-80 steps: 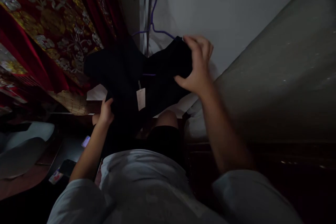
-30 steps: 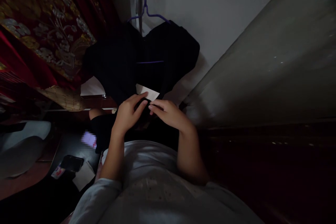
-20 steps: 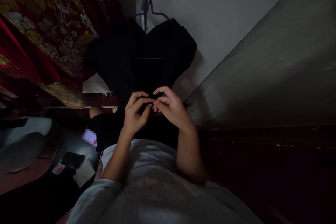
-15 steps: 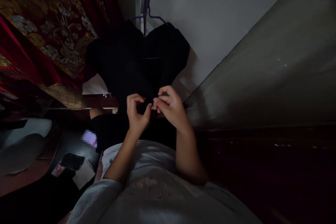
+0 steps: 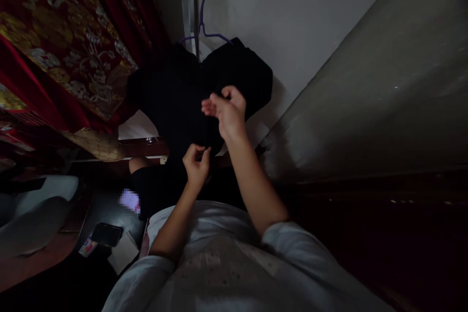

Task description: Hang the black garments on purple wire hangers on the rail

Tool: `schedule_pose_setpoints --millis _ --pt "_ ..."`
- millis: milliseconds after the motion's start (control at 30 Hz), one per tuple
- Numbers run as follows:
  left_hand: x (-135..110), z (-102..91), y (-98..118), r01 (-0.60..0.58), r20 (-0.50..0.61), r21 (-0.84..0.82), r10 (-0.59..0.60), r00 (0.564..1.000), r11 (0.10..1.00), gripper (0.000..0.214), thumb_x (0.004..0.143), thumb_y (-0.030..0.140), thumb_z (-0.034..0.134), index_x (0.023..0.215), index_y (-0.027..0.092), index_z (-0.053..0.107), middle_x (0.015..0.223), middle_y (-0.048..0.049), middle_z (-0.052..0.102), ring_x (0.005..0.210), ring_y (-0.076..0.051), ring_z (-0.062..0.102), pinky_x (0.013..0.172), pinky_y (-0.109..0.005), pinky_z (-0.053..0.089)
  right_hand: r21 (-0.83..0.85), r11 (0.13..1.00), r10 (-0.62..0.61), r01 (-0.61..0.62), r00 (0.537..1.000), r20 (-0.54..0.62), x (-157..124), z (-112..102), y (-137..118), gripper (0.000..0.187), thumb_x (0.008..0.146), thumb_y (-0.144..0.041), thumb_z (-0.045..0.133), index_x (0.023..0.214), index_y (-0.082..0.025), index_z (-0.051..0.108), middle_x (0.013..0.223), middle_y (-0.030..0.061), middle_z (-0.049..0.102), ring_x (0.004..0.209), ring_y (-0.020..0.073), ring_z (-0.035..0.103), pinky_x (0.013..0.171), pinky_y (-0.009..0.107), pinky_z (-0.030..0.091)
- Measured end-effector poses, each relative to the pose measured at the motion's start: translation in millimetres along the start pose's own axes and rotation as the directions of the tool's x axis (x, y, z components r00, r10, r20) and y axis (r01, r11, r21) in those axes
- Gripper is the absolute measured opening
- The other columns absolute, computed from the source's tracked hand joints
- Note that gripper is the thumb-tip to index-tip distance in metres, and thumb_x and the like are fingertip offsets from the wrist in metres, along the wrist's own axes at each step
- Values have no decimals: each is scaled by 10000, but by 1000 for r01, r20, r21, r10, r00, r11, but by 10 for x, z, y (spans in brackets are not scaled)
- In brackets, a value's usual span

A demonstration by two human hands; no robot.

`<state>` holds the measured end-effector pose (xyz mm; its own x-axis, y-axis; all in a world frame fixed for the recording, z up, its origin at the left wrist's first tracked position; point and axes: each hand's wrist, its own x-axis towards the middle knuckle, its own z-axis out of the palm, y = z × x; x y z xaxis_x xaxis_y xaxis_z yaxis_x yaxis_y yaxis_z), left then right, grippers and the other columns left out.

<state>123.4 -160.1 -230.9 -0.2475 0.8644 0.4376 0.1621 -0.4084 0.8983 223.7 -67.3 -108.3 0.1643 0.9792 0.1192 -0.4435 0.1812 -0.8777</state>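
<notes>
A black garment [image 5: 183, 92] hangs on a purple hanger [image 5: 202, 24] against the white wall. My left hand [image 5: 196, 165] is at its lower edge with thumb and fingers pinched together; what they hold is too dark to make out. My right hand [image 5: 225, 109] is raised in front of the garment's middle, fingers loosely spread and holding nothing. The paper tag is not visible.
A red and gold embroidered cloth [image 5: 58, 44] hangs at the left. A grey-green slanted panel [image 5: 369, 102] fills the right. Low at the left lie a dark phone [image 5: 106, 234], papers [image 5: 124, 253] and a pale cushion [image 5: 32, 214].
My hands were together fingering the paper tag at the garment's lower edge. Now my right hand has lifted up to the garment's middle, and my left hand stays low, pinched.
</notes>
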Motion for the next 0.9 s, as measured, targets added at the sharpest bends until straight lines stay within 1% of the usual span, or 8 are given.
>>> schedule_pose_setpoints --millis 167,267,333,400,533,667,800,900 --pt "-67 315 -50 54 139 -90 -41 989 994 239 920 327 712 802 168 577 745 1 579 666 -121 560 618 -206 427 -50 989 -143 142 990 -15 743 177 -411 319 903 -263 630 932 -269 312 741 -35 656 714 161 711 630 272 594" --pt "3 437 69 -65 264 -35 72 962 997 193 963 303 667 849 177 577 797 -22 607 727 -148 595 668 -237 465 -118 966 -228 231 973 37 782 158 -558 319 911 -322 628 926 -279 313 805 -14 669 764 185 706 678 310 595" --pt "143 422 227 -226 414 3 205 887 974 142 1004 302 616 936 178 606 893 -59 656 827 -180 639 749 -275 506 -136 945 -290 298 954 79 676 132 -620 326 916 -385 621 925 -282 312 840 -14 671 790 191 702 705 319 584" --pt "385 341 449 -373 497 -5 326 804 928 157 1046 322 565 1070 178 624 1022 -91 683 944 -201 662 830 -306 529 -131 937 -311 324 944 109 534 120 -673 311 916 -378 609 920 -280 314 814 -23 668 733 182 685 687 312 563" --pt "1154 126 962 -596 293 17 566 771 803 281 1099 402 487 1276 201 575 1052 -73 651 943 -180 652 849 -310 536 -88 952 -281 293 951 126 322 145 -738 199 907 -239 539 920 -271 343 678 -39 637 580 168 634 580 294 494" --pt "1886 2 1293 -756 356 55 695 625 652 364 1076 387 563 1374 177 568 1025 -82 600 928 -187 605 879 -330 527 -87 952 -261 292 929 263 285 174 -705 279 935 -342 648 1021 -295 386 752 -34 643 797 169 689 679 277 518" --pt "2047 -16 1459 -609 471 180 476 743 772 48 984 168 706 947 138 700 898 -45 558 888 -187 550 967 -364 490 -131 935 -290 329 923 252 314 196 -627 318 956 -398 684 1080 -293 411 801 -28 596 904 161 657 738 265 531" --pt "1932 -4 1566 -510 411 147 417 811 847 109 970 75 687 869 115 678 872 -24 558 919 -186 563 1100 -422 425 -200 898 -353 391 914 202 327 207 -471 222 963 -320 645 1037 -271 441 849 -23 540 853 132 632 721 243 512"
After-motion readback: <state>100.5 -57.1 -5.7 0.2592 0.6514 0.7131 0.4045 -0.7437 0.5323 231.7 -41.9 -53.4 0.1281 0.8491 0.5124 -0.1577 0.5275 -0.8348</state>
